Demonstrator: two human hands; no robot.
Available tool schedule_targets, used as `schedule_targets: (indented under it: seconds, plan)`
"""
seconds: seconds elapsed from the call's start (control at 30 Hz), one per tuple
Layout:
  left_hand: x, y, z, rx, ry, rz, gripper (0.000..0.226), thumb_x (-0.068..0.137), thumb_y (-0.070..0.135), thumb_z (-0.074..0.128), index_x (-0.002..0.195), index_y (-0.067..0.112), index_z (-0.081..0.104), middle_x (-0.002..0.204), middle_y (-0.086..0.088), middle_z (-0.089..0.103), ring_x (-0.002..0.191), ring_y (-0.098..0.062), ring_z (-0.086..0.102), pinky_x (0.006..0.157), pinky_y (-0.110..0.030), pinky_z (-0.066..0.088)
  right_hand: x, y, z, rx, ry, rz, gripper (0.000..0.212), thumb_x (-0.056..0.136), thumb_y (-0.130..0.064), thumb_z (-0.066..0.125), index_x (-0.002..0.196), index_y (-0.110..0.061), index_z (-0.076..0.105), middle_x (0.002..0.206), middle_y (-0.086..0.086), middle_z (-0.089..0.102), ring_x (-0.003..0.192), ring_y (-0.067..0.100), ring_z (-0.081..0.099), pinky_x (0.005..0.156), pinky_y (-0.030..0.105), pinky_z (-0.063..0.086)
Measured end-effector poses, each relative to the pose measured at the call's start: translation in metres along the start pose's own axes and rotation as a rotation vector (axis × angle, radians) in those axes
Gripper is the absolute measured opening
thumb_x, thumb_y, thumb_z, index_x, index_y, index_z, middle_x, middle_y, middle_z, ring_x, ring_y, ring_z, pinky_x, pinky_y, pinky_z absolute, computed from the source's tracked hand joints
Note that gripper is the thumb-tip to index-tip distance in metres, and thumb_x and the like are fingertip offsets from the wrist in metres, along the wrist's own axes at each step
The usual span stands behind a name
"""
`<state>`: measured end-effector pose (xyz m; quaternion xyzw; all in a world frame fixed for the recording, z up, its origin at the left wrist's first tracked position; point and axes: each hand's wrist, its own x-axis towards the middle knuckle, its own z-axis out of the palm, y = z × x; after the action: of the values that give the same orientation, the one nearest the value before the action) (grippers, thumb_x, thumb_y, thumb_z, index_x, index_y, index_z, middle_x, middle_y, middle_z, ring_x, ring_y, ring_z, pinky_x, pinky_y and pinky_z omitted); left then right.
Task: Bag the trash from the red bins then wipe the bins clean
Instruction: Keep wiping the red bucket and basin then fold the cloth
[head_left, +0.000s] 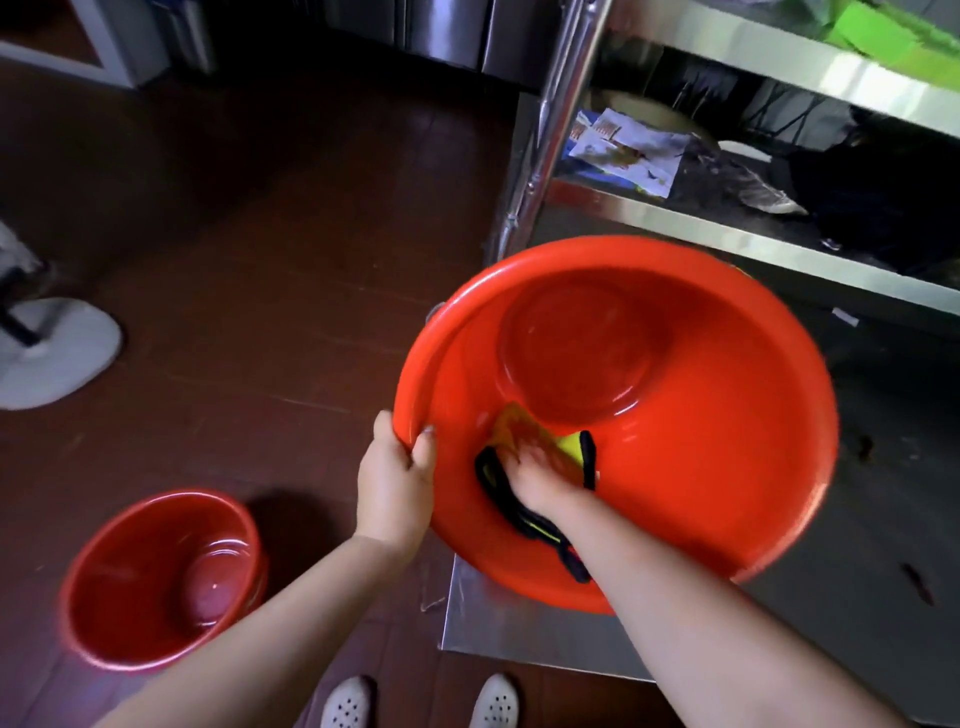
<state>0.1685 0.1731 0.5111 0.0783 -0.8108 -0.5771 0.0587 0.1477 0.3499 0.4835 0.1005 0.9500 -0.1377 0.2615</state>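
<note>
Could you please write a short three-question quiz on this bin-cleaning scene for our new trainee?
1. True or false: the left hand grips the rim of the big bin.
2. What does the right hand press against the big bin's inside? A) sponge B) cloth C) brush
3. Where is the small bin?

Key:
1. True.
2. B, a yellow cloth with dark edging.
3. On the floor, to the person's left, apart from the big bin, and no trash shows in it.
</note>
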Motion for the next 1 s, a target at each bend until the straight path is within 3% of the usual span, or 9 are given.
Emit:
schedule_targets:
  seconds: [0.1, 0.23, 0.3, 0.5, 0.73, 0.87, 1.0]
  plan:
    - [0.014, -0.013, 0.003, 0.005, 0.020, 0.016, 0.016, 0.092, 0.026, 0.051, 0.087, 0.012, 0.044, 0.065, 0.001, 0.053, 0.062, -0.020, 0.053, 0.058, -0.035, 0.040, 0.007, -0.011, 0.006, 0.002, 0.069, 0.034, 0.060, 0.101, -0.044, 0.017, 0.151, -0.014, 0.002, 0.160, 0.005, -0.003, 0.147, 0.017, 0.000, 0.117, 0.028, -0.004]
    - [0.026, -0.034, 0.010, -0.054, 0.006, -0.020, 0.016, 0.093, 0.030, 0.049, 0.086, 0.017, 0.043, 0.069, 0.006, 0.053, 0.063, -0.002, 0.051, 0.054, -0.012, 0.038, -0.013, -0.034, 0.029, 0.020, 0.182, -0.030, 0.068, 0.098, -0.050, 0.026, 0.151, -0.015, 0.001, 0.160, 0.002, -0.003, 0.146, 0.015, 0.002, 0.117, 0.027, -0.001]
    - [0.030, -0.045, 0.014, -0.073, -0.011, -0.066, 0.013, 0.093, 0.032, 0.049, 0.091, 0.021, 0.044, 0.075, 0.010, 0.054, 0.068, 0.000, 0.052, 0.055, -0.008, 0.036, -0.028, -0.044, 0.047, -0.018, 0.224, -0.112, 0.070, 0.097, -0.050, 0.028, 0.151, -0.016, -0.001, 0.159, 0.002, -0.006, 0.146, 0.015, 0.001, 0.117, 0.026, -0.002]
    - [0.047, -0.066, 0.023, -0.074, -0.122, -0.024, 0.014, 0.094, 0.039, 0.047, 0.097, 0.026, 0.042, 0.078, 0.015, 0.053, 0.071, 0.003, 0.051, 0.058, -0.015, 0.038, -0.016, -0.033, 0.056, -0.078, 0.302, -0.184, 0.065, 0.099, -0.037, 0.033, 0.151, -0.018, 0.000, 0.159, 0.000, -0.005, 0.146, 0.010, 0.000, 0.116, 0.022, 0.001]
    - [0.067, -0.086, 0.021, -0.075, -0.192, 0.050, 0.011, 0.088, 0.051, 0.044, 0.091, 0.042, 0.039, 0.076, 0.013, 0.058, 0.070, 0.009, 0.056, 0.057, -0.017, 0.043, 0.049, 0.002, 0.037, -0.084, 0.334, -0.018, 0.063, 0.098, -0.033, 0.036, 0.151, -0.013, 0.007, 0.160, 0.004, 0.001, 0.146, 0.013, 0.006, 0.117, 0.023, 0.005]
    - [0.072, -0.084, 0.024, -0.061, -0.226, 0.119, 0.040, 0.082, 0.063, 0.037, 0.094, 0.025, 0.044, 0.076, 0.004, 0.060, 0.069, -0.006, 0.058, 0.061, -0.034, 0.048, 0.083, 0.032, 0.017, -0.035, 0.375, 0.187, 0.060, 0.098, -0.036, 0.032, 0.151, -0.014, 0.015, 0.160, 0.003, 0.008, 0.146, 0.014, 0.010, 0.116, 0.026, 0.008]
    - [0.070, -0.079, 0.026, -0.041, -0.196, 0.168, 0.037, 0.086, 0.055, 0.042, 0.092, 0.019, 0.044, 0.071, 0.001, 0.058, 0.066, -0.015, 0.058, 0.059, -0.039, 0.047, 0.091, 0.031, 0.020, -0.024, 0.412, 0.274, 0.061, 0.098, -0.040, 0.029, 0.151, -0.015, 0.014, 0.159, 0.001, 0.010, 0.146, 0.014, 0.010, 0.117, 0.030, 0.009]
